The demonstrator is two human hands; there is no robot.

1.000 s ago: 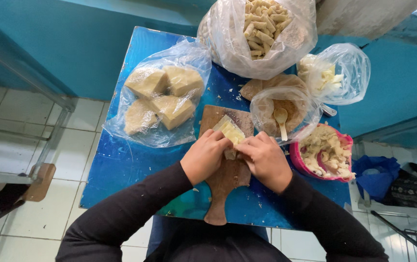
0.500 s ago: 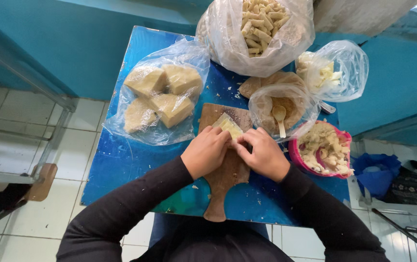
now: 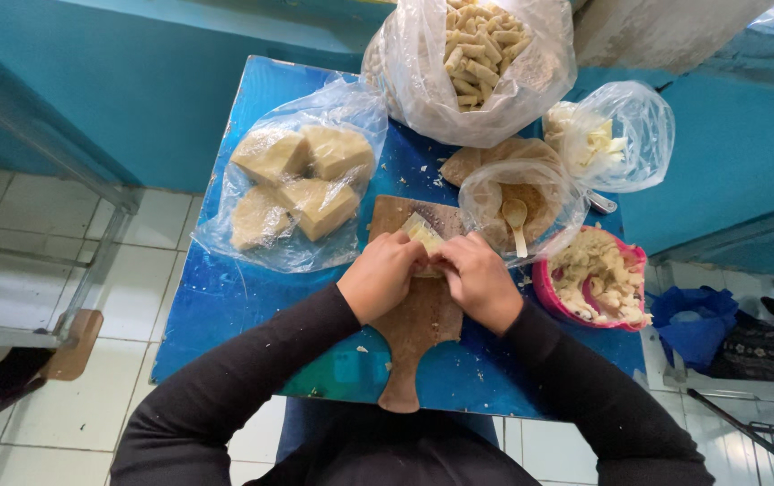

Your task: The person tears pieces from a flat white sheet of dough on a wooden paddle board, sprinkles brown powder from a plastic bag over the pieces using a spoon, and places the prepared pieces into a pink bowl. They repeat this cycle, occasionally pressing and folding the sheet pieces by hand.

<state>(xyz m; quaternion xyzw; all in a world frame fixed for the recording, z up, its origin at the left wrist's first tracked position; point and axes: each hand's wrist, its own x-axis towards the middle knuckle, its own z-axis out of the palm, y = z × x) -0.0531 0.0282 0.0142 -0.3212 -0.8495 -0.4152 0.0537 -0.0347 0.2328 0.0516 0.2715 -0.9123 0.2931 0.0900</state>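
**On the blue tabletop: both hands pressed around a pale dough piece**

On the wooden cutting board I see my left hand and right hand close together, clamped on a pale dough strip. A bag of dough blocks lies left; a bag with a spoon and a pink bowl crowd the right.

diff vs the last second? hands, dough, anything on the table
Little changed. Left hand and right hand stay pressed together on the pale dough piece over the wooden board; the piece looks slightly more covered. Bags, pink bowl and blue table unmoved.
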